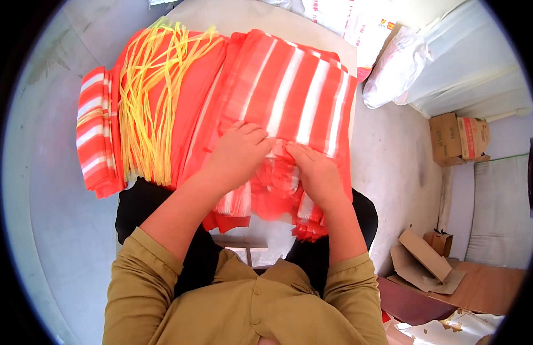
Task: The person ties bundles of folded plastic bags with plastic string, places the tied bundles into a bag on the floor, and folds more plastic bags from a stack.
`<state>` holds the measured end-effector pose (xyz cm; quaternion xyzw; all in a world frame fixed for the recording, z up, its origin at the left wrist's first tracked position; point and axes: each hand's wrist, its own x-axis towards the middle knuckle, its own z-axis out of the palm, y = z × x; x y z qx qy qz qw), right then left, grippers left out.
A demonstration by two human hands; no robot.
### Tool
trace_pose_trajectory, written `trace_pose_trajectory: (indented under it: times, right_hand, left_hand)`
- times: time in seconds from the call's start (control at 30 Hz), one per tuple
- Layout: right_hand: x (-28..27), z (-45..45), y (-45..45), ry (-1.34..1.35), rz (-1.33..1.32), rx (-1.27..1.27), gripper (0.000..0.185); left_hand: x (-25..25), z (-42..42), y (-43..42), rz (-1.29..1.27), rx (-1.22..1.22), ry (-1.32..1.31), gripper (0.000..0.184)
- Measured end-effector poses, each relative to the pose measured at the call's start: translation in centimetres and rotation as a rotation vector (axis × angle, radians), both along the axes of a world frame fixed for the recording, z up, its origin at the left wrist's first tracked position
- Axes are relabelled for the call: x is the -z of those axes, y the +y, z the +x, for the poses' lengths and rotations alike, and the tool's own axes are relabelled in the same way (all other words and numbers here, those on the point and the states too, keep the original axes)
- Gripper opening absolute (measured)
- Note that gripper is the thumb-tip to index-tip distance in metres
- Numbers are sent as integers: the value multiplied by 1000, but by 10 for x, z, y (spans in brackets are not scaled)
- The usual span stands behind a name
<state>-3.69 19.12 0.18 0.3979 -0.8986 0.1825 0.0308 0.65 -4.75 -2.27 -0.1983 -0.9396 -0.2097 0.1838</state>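
Observation:
A thick stack of red-and-white striped plastic bags (308, 95) lies on a table across my lap. My left hand (236, 155) rests on its near part, the fingers curled onto the plastic. Just to the right, my right hand (317, 172) has its fingertips bent onto the same stack. Between the hands the plastic is bunched and see-through. The cut handle ends of the bags (235, 202) hang toward me on both sides. Both thumbs are mostly hidden.
A bundle of yellow plastic strips (154, 103) lies over red plastic on the left. Beyond it is a folded striped bundle (96, 135). White sacks (395, 66) lean at the upper right. Cardboard boxes (459, 138) and flattened cardboard (421, 261) are to the right.

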Motion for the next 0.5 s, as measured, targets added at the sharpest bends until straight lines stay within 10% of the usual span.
trace_pose_trajectory:
  times: [0.5]
  right_hand:
    - [-31, -57, 8, -777, 6, 128, 17]
  left_hand:
    - [-36, 29, -43, 546, -273, -566, 38]
